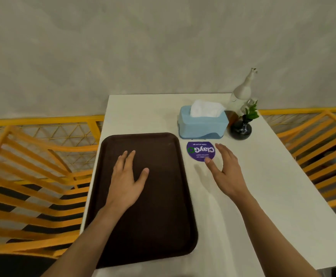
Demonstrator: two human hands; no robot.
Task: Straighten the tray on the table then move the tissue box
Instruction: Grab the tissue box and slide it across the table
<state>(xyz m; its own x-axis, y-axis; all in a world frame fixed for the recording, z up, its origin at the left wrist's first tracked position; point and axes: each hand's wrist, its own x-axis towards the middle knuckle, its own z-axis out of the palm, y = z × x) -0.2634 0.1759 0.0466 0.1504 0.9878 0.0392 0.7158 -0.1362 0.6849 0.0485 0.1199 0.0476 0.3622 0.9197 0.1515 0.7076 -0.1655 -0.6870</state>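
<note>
Head view, looking down on a white rectangular worktop (243, 196) set against a grey wall. I see a dark brown rectangular plastic tray (163, 216) lying flat along the worktop's left side, its long edges roughly parallel to the worktop's left edge and its near left corner reaching that edge. My left hand (127, 176) rests palm down on the tray's far half, fingers extended and slightly spread, gripping nothing. My right hand (226, 168) is over the bare worktop just to the right of the tray, open with fingers spread and thumb apart; I cannot tell whether it touches the surface. Its fingertips lie at the near right edge of a round purple sticker with white lettering (200, 151), which sits flat between the tray and the hand. Just beyond the sticker stands a light blue plastic tissue box (203, 124), upright, with a white tissue (205, 108) standing out of its top slot; the hand is near the box but apart from it. Right of the box sits a small dark round vase holding green leaves (241, 128), and behind it a pale bottle-shaped ornament (243, 90). Orange slatted chairs (33, 176) flank the worktop on both sides.
</note>
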